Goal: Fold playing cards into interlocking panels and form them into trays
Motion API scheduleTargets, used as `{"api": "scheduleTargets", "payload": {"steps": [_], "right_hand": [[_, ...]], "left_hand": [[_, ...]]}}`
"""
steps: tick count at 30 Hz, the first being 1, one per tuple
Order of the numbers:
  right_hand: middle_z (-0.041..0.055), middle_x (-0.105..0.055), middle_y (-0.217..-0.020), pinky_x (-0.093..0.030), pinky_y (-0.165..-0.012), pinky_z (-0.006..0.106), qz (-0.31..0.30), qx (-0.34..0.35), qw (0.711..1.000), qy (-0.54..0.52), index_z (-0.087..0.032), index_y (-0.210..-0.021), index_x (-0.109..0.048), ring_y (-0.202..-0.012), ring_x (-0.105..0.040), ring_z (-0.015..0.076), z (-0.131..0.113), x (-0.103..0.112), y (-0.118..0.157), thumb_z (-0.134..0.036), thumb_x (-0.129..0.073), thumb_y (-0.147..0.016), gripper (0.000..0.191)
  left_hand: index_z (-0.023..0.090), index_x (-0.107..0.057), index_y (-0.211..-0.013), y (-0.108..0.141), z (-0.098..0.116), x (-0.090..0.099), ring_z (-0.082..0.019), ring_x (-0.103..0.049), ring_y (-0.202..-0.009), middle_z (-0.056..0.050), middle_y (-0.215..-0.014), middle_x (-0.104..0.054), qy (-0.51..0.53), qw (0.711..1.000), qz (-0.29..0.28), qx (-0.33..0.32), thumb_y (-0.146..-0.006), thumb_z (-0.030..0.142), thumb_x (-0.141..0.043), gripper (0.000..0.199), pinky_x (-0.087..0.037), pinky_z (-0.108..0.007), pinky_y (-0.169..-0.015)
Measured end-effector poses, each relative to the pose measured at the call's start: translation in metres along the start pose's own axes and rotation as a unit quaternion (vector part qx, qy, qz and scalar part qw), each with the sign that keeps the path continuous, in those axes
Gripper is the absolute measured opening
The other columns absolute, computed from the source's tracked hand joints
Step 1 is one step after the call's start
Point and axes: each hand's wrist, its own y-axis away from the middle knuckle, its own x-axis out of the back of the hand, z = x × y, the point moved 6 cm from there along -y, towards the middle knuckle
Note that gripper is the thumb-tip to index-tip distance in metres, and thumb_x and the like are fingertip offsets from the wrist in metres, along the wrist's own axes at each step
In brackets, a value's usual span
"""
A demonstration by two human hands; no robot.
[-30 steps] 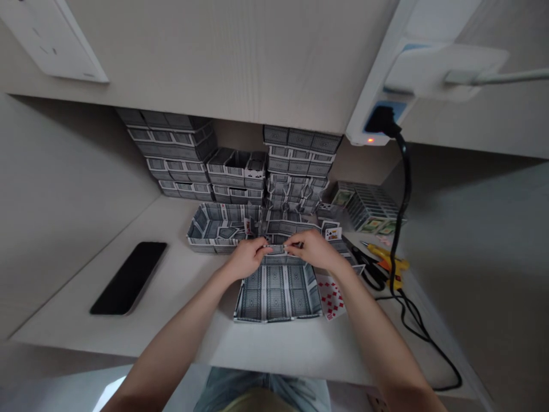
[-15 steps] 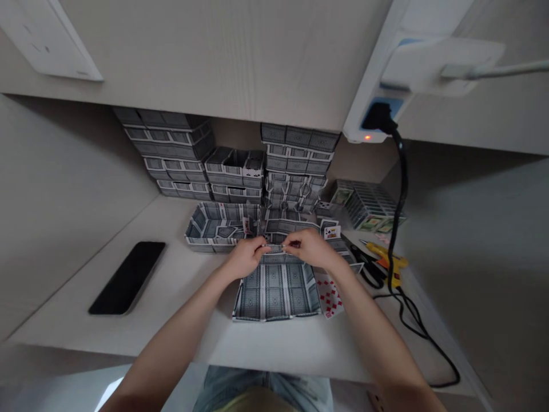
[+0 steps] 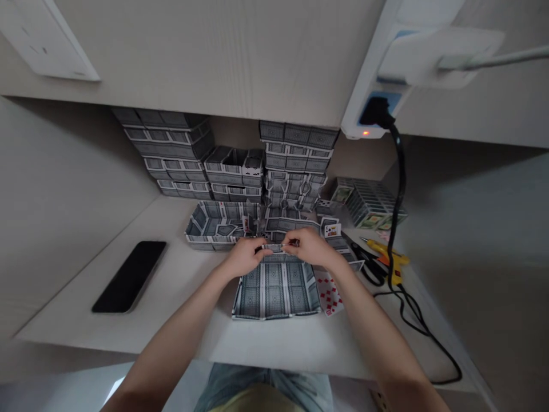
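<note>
My left hand point(image 3: 246, 256) and my right hand point(image 3: 311, 246) meet over the far edge of an open box made of grey-backed playing cards point(image 3: 274, 289). Between their fingertips a folded playing card point(image 3: 273, 248) is pinched, the left hand at one end and the right at the other. It lies close to the box's far wall; whether it touches is hard to tell. A ten of diamonds point(image 3: 329, 293) lies face up beside the box, under my right forearm. Behind the left hand stands a card-built tray point(image 3: 201, 247) with loose cards in it.
Stacked card boxes point(image 3: 295, 157) line the back. Right are packed card decks point(image 3: 373, 203), black scissors point(image 3: 372, 273) and a yellow glue gun point(image 3: 392, 254) with its cord. A phone point(image 3: 129, 277) lies left. A power strip point(image 3: 364, 117) hangs above right.
The hands stay nearly in place with the folded card, the fingers shifting only slightly. The whole view has moved a little with the head.
</note>
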Motion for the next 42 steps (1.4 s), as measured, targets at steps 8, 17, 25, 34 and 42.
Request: {"api": "scheduleTargets", "payload": {"steps": [8,17,25,34,42], "right_hand": [[-0.0001,-0.062,-0.062,-0.032,-0.053,0.019,-0.011,0.007,1.0,-0.001,-0.015,-0.067,-0.062,-0.057,-0.053,0.0092,0.002,-0.003,-0.001,-0.016,-0.054,-0.07,0.009],[0.0002,-0.063,-0.06,-0.032,-0.054,0.019,-0.005,-0.005,1.0,0.001,-0.015,-0.066,-0.064,-0.055,-0.052,0.0093,0.002,-0.002,0.0,-0.017,-0.056,-0.07,0.009],[0.0008,-0.063,-0.061,-0.033,-0.054,0.02,-0.012,-0.012,1.0,-0.002,-0.015,-0.067,-0.065,-0.056,-0.053,0.0101,0.004,-0.004,0.0,-0.018,-0.056,-0.07,0.01],[0.0012,-0.064,-0.065,-0.033,-0.055,0.02,-0.029,-0.01,0.999,0.029,-0.017,-0.075,-0.066,-0.059,-0.054,0.0108,0.001,-0.001,0.001,-0.022,-0.056,-0.072,0.012],[0.0009,-0.064,-0.065,-0.028,-0.054,0.022,-0.024,-0.014,0.994,0.104,-0.022,-0.078,-0.067,-0.059,-0.054,0.0119,-0.007,0.008,0.005,-0.034,-0.052,-0.077,0.019]], "left_hand": [[0.016,-0.053,-0.062,0.0,-0.003,-0.002,-0.01,-0.043,-0.05,0.004,-0.049,-0.046,-0.012,1.0,-0.002,0.013,-0.077,0.034,-0.049,0.024,-0.028,-0.02,-0.05],[0.016,-0.052,-0.062,0.0,-0.002,-0.001,-0.009,-0.042,-0.048,0.004,-0.048,-0.045,-0.009,1.0,0.002,0.015,-0.076,0.034,-0.049,0.023,-0.027,-0.019,-0.049],[0.016,-0.052,-0.063,0.0,-0.003,-0.002,-0.009,-0.043,-0.049,0.004,-0.05,-0.047,-0.024,1.0,0.004,0.01,-0.076,0.035,-0.049,0.023,-0.029,-0.02,-0.049],[0.018,-0.059,-0.082,0.002,0.002,0.003,-0.009,-0.052,-0.058,0.002,-0.068,-0.062,0.067,0.997,0.033,-0.004,-0.078,0.034,-0.048,0.02,-0.037,-0.019,-0.057],[0.018,-0.063,-0.076,0.0,-0.002,0.002,-0.009,-0.056,-0.063,0.002,-0.073,-0.066,0.096,0.995,0.032,0.006,-0.078,0.031,-0.049,0.02,-0.041,-0.018,-0.062]]}}
